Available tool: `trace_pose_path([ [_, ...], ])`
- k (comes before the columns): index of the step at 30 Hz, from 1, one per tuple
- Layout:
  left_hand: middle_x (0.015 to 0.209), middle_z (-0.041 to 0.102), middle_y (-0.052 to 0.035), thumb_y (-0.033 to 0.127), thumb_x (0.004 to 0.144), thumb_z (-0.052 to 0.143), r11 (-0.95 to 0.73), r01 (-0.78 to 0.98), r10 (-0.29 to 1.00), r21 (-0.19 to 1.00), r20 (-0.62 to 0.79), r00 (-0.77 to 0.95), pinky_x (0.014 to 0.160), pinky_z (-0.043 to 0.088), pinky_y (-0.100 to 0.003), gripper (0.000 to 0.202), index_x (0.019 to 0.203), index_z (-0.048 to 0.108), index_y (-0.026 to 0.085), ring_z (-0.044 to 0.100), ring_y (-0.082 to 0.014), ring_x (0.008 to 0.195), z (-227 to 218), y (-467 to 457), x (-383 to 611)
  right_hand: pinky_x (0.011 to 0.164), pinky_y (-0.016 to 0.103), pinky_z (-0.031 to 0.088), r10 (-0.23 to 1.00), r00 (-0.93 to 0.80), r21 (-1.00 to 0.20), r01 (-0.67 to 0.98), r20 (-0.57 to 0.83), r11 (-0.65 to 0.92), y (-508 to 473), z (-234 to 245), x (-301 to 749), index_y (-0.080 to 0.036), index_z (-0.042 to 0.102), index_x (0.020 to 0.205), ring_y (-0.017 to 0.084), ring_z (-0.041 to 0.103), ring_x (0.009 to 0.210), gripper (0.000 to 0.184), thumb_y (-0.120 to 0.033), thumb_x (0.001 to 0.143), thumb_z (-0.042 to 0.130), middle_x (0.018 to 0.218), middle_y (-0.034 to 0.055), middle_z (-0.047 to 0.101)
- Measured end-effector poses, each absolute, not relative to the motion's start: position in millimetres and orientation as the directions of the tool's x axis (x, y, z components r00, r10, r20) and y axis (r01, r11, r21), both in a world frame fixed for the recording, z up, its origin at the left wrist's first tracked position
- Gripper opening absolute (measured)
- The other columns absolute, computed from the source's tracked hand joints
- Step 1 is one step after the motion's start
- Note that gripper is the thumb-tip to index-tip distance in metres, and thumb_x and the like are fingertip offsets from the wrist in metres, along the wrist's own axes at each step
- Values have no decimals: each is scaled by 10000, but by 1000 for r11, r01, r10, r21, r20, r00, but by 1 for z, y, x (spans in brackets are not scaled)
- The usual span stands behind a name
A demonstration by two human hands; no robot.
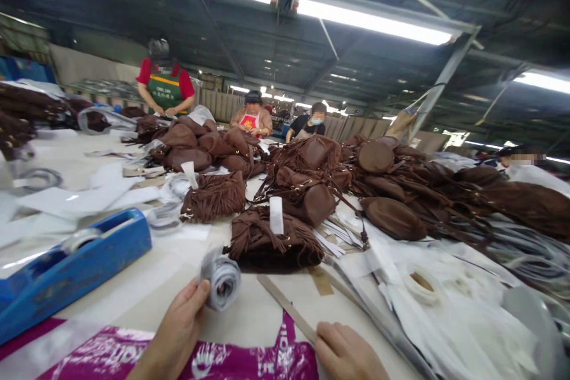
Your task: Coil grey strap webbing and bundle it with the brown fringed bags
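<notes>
My left hand (180, 326) is closed round a rolled-up bundle of grey-white wrapping (221, 279), held just above the white table (146, 285). My right hand (347, 353) rests low at the table's near edge, knuckles up and fingers curled, touching the near end of a flat metal ruler (287, 307); whether it grips the ruler is unclear. Straight ahead lies a brown fringed suede bag (271, 240) with a white tag. A magenta printed plastic bag (249, 359) lies under both hands.
Several more brown fringed bags are heaped across the middle (312, 181). A blue tape dispenser (71, 270) sits at left. White paper sheets and a tape roll (421, 282) cover the right. Three workers (164, 80) stand at the far side; another person (525, 160) sits at right.
</notes>
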State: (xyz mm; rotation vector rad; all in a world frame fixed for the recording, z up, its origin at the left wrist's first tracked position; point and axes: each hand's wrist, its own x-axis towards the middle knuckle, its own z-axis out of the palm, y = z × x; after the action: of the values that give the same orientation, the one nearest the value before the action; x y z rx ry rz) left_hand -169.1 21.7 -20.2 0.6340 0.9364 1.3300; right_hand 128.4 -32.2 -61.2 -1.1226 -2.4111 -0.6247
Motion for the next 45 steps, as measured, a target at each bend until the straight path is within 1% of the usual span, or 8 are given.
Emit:
trace_pose_path([
  [5, 1048, 709, -88, 526, 528, 861, 157, -550, 982, 820, -189, -1, 1025, 414, -395, 577, 928, 713, 137, 558, -318, 1138, -24, 21, -168, 702, 278, 431, 821, -513, -110, 828, 251, 550, -36, -26, 132, -224, 560, 775, 178, 595, 775, 144, -163, 891, 499, 881, 33, 643],
  [16, 1052, 705, -75, 526, 665, 789, 129, -504, 991, 854, -92, 97, 978, 419, -367, 556, 1063, 692, 149, 569, -289, 1105, -31, 20, -169, 655, 262, 344, 989, -117, -297, 951, -87, 87, 18, -5, 63, -194, 592, 868, 194, 616, 829, 97, -146, 787, 567, 855, 35, 670],
  [19, 1033, 704, -69, 523, 627, 818, 144, -527, 989, 838, -103, 106, 954, 425, -336, 549, 1015, 704, 152, 574, -276, 1087, -27, 20, -173, 653, 251, 325, 985, -138, -389, 917, -103, 88, 25, -2, 64, -200, 576, 794, 178, 592, 810, 98, -130, 727, 588, 810, 9, 660],
  [22, 991, 705, -66, 510, 608, 837, 175, -558, 984, 811, -131, 118, 892, 446, -302, 528, 974, 711, 150, 598, -251, 1017, -24, 20, -174, 651, 255, 307, 983, -139, -358, 930, -120, 88, 30, 2, 63, -192, 546, 735, 184, 571, 811, 123, -123, 665, 621, 830, 23, 647],
  [27, 949, 701, -75, 465, 646, 834, 190, -604, 981, 774, -124, 151, 830, 454, -264, 470, 959, 713, 137, 604, -192, 890, -25, 18, -172, 594, 251, 275, 972, -155, -361, 929, -177, 83, 38, 4, 58, -199, 532, 836, 173, 556, 729, 299, -42, 589, 592, 744, -5, 619],
  [31, 931, 699, -88, 457, 635, 844, 231, -633, 973, 739, -158, 171, 832, 457, -269, 467, 932, 717, 119, 593, -189, 865, -23, 16, -171, 612, 242, 340, 959, -270, -579, 798, -90, 171, 32, 9, 61, -211, 468, 700, 153, 566, 693, 90, -166, 775, 489, 678, -12, 592],
  [36, 823, 689, -73, 424, 611, 864, 254, -630, 967, 734, -200, 157, 755, 459, -250, 415, 828, 710, 106, 582, -172, 777, -22, 19, -168, 407, 196, 322, 900, -368, -884, 465, -232, -38, 10, 16, 46, -219, 441, 724, 97, 477, 400, 265, -445, 857, 399, 539, -48, 539],
  [45, 814, 670, -36, 442, 618, 855, 239, -627, 971, 742, -191, 144, 733, 434, -227, 435, 857, 690, 119, 551, -141, 759, -21, 16, -164, 322, 180, 250, 943, -279, -886, 463, -180, -32, 6, 9, 24, -222, 428, 630, 68, 395, 317, 282, -451, 793, 460, 477, -55, 513],
])
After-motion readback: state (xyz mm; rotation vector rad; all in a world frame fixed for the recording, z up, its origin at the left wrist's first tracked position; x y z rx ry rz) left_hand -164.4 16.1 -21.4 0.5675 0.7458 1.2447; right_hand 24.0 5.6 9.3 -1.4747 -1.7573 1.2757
